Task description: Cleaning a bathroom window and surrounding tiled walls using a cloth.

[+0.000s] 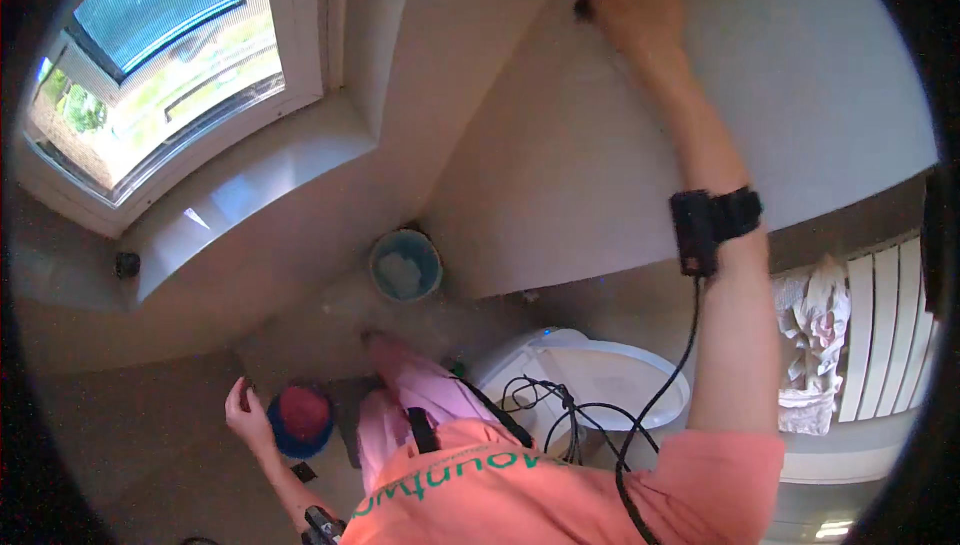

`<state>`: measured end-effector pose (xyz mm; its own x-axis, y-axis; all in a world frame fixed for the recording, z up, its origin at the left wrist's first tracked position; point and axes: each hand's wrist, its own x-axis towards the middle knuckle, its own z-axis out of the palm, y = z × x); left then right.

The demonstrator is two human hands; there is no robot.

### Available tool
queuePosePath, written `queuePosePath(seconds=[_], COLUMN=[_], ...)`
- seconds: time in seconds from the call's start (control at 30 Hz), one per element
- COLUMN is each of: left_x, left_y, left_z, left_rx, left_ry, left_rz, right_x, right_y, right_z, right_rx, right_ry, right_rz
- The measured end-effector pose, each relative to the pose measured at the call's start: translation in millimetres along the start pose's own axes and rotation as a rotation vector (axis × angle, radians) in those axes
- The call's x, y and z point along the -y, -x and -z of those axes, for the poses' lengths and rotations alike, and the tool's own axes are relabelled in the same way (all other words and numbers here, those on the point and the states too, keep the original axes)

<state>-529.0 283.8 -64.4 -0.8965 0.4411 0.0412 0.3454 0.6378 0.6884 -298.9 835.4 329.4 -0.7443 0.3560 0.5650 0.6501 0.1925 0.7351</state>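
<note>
High up at the top of the view, my right hand (pixel 634 1) presses against a pale, smooth wall panel (pixel 810 79). A dark object (pixel 583 8) shows at its edge, mostly covered by the fingers, so I cannot tell its kind. My left hand (pixel 251 417) hangs low on the left with its fingers curled. A dark patch shows between thumb and fingers, and whether it is a thing or shadow I cannot tell. Behind that hand, on the floor, stands a dark blue bucket or basin (pixel 281 444) with something red (pixel 304 410) in it.
A window (pixel 300 72) with a sill (pixel 300 162) is at upper left. On the floor in the corner sits a bucket (pixel 435 263) holding something pale. A white toilet (pixel 660 402) with its lid down, looped black cable (pixel 574 414), and cloths (pixel 810 350) by a radiator (pixel 885 335) are to the right.
</note>
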Motion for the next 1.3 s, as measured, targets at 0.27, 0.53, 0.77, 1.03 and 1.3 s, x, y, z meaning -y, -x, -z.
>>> queuePosePath(seconds=[0.27, 0.53, 0.77, 1.03, 1.3], left_x=[47, 80, 64, 36, 74], left_y=[32, 42, -3, -1, 38], left_z=[37, 53, 20, -1, 40], left_rx=[-0.061, -0.126, -0.068, 0.014, -0.108], left_ry=[-0.016, 0.011, 0.119, 0.078, 0.061], left_rz=[0.146, 0.207, 0.086, 0.054, 0.154], right_x=[150, 119, -101, -81, 108], right_y=[175, 240, 73, 50, 183], right_z=[-101, -28, 107, 63, -60], right_rx=[0.47, 0.659, 0.098, -0.09, 0.332], right_ry=[-0.616, -0.294, 0.423, 0.3, -0.13], right_rz=[0.038, 0.474, -0.091, -0.162, 0.408])
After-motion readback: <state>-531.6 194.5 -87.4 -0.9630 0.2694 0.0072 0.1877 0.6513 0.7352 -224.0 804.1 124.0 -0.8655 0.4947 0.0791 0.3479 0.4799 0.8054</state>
